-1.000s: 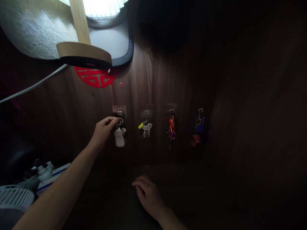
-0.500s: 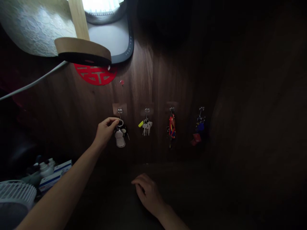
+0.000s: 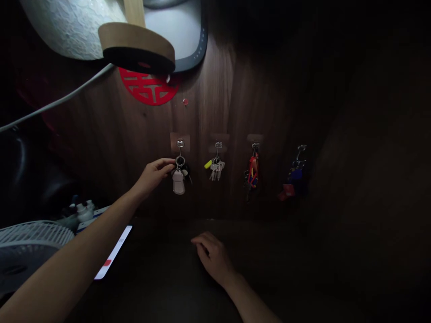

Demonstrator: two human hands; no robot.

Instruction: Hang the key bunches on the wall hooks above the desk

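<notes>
My left hand [image 3: 155, 176] reaches to a bunch of keys with a pale oval fob [image 3: 178, 181], which hangs by its ring from the leftmost wall hook [image 3: 180, 144]. Thumb and forefinger are slightly apart at the ring's left edge; whether they still touch it is hard to see. My right hand [image 3: 213, 256] hovers over or rests on the dark surface below, fingers loosely bent, with nothing in it. Farther right hang silver keys with a yellow tag [image 3: 216, 169], a bunch with a red and yellow strap [image 3: 253, 172], and a dim bunch with blue and red pieces [image 3: 292, 179].
A lit lamp with a round wooden part [image 3: 136, 45] juts out at upper left, trailing a white cable [image 3: 57, 102]. A red paper cutout [image 3: 150, 88] is on the wall. At lower left are a white fan [image 3: 37, 235], small bottles [image 3: 84, 211] and a lit phone [image 3: 114, 253].
My left thumb and forefinger, which pinched the key ring, now sit at its left edge, and the ring shows whole. The view has shifted, bringing the phone into sight. My right hand stays low.
</notes>
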